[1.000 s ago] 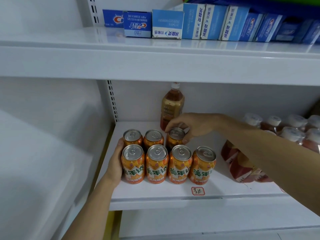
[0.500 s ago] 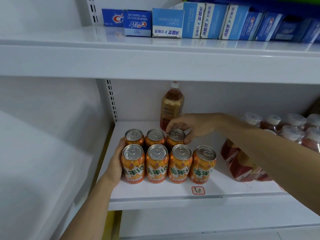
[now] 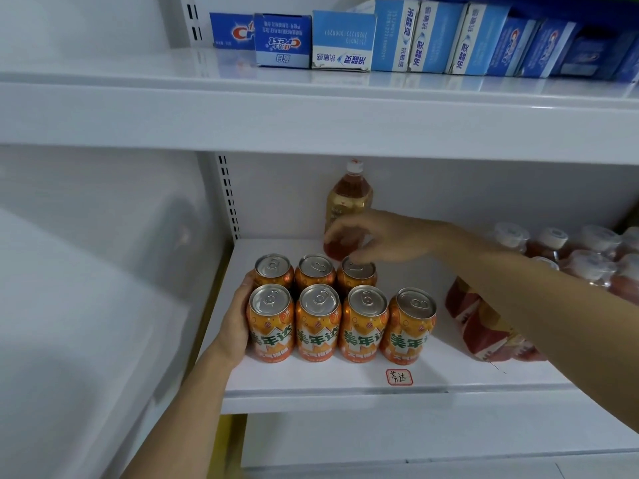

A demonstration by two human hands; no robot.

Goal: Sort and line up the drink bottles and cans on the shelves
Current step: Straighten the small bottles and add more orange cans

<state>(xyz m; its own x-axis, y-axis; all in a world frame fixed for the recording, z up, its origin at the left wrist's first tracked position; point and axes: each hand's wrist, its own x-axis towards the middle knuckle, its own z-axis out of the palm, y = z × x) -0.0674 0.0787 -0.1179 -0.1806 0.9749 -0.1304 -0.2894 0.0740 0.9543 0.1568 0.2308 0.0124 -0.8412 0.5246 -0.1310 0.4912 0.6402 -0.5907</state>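
Observation:
Several orange drink cans stand in two rows on the white shelf [image 3: 311,387]: a front row [image 3: 340,324] and a back row [image 3: 314,271] of three. My left hand [image 3: 235,323] rests flat against the left side of the front-left can [image 3: 271,324]. My right hand [image 3: 380,240] hovers just above the back-right can [image 3: 356,275], fingers loose and blurred, holding nothing. A brown tea bottle [image 3: 349,191] with a white cap stands alone at the back wall, its lower part hidden behind my right hand.
Red drink bottles with white caps [image 3: 553,250] crowd the right side of the shelf, partly behind my right forearm. A handwritten label [image 3: 399,376] sits at the shelf's front edge. Blue toothpaste boxes [image 3: 345,43] line the upper shelf. A perforated upright [image 3: 228,198] bounds the left.
My right hand has let go of the back-right can's top and risen slightly toward the tea bottle. My left hand stays against the cans.

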